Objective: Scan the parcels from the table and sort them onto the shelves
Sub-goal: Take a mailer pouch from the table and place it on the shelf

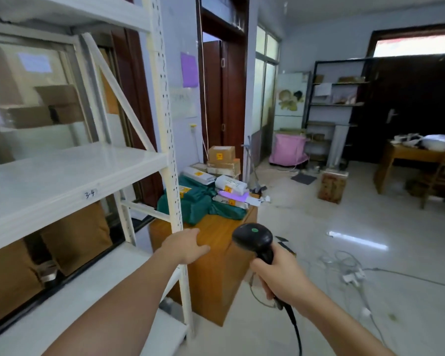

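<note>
So right now it looks like the start of a scan-and-sort round: the person is heading for the table [224, 255] with the scanner [254, 240] out front, nothing picked up yet. Right hand [280, 276] is wrapped firmly round the scanner's handle, head pointed toward the pile, green dot on top of it, cable trailing down toward the floor. Left hand [188, 246] is empty, fingers loose and mostly straight, reaching forward over the near left corner of the table, right by the shelf post [170, 150]. The parcels [216, 186] are all heaped at the far end of the table: green bags [190, 204] on the left side, white bags [230, 185] along the right edge, two cardboard boxes [222, 160] stacked at the far edge. There's a purplish glow on one white bag (the scanner beam, I'd guess). Next move as I read it: get closer, grab the nearest parcel with the free hand, turn its label toward the scanner, then match it to a shelf. Readable stuff: the white shelf [62, 176] on the left has a handwritten tag that says "34" [90, 193]. The parcels carry small yellow stickers, too small to read from here. No brand visible on the scanner.
</note>
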`<state>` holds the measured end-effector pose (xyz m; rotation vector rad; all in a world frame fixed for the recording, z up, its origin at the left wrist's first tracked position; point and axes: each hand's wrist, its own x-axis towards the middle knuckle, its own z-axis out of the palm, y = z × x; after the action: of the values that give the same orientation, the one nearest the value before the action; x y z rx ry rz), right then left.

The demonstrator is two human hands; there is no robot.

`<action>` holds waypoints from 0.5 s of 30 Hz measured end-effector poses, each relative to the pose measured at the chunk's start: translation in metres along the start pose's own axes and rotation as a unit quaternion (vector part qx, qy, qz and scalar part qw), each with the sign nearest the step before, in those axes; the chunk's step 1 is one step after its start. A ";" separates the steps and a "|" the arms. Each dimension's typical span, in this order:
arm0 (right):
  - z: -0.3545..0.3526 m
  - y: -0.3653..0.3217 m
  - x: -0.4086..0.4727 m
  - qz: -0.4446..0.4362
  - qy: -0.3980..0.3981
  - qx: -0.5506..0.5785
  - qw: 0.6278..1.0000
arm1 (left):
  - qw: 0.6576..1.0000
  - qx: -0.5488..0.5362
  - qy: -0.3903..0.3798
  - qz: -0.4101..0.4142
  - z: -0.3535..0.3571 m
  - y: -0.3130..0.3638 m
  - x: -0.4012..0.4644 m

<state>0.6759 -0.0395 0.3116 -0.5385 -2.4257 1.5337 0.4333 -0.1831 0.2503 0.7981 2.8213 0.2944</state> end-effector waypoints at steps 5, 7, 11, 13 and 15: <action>-0.030 0.019 0.071 0.010 0.004 -0.004 1.000 | 1.000 -0.008 -0.005 0.005 0.000 0.028 0.074; -0.035 0.026 0.102 0.017 0.004 0.001 1.000 | 1.000 0.000 -0.012 0.008 0.000 0.032 0.107; -0.041 0.036 0.170 0.020 0.006 -0.008 1.000 | 1.000 0.007 -0.014 0.013 -0.004 0.032 0.183; -0.042 0.039 0.205 0.024 0.011 -0.017 1.000 | 1.000 0.003 -0.017 0.011 -0.006 0.030 0.222; -0.042 0.043 0.241 0.031 0.018 -0.012 0.999 | 1.000 0.012 -0.023 0.011 -0.007 0.027 0.258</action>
<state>0.4811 0.1125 0.2892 -0.6468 -2.4252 1.5074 0.2296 -0.0242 0.2300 0.8317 2.7795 0.2413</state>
